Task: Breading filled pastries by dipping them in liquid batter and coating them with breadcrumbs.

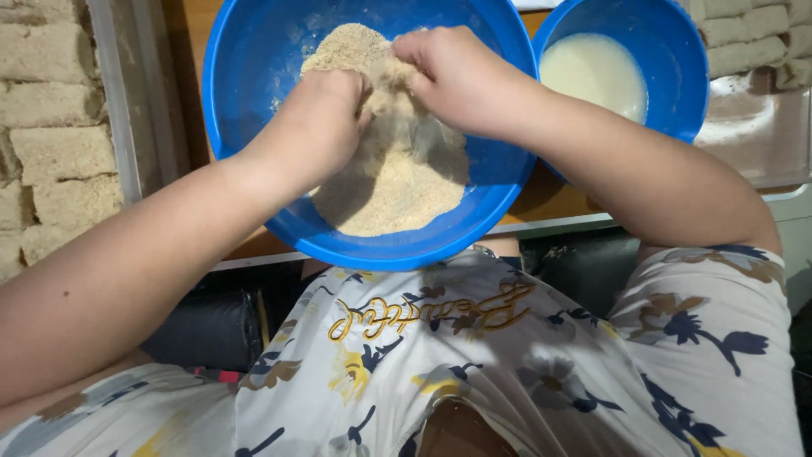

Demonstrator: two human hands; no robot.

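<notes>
Both my left hand [317, 114] and right hand [452, 76], fingers curled closed around something hidden, press into the breadcrumbs [389, 169] heaped in the large blue bowl [245, 68]; I judge firm, even pressing coats best.

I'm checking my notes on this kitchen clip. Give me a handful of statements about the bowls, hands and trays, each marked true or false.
1. Both hands are in the crumbs of the large blue bowl. True: left hand and right hand press into the heap.
2. The smaller blue bowl holds dark sauce. False: it holds a pale, creamy liquid.
3. Crumb-coated pieces lie on the tray at the left. True.
4. The right hand holds a spoon. False: no tool shows in either hand.
5. The small bowl stands left of the large one. False: it stands to its right.
</notes>
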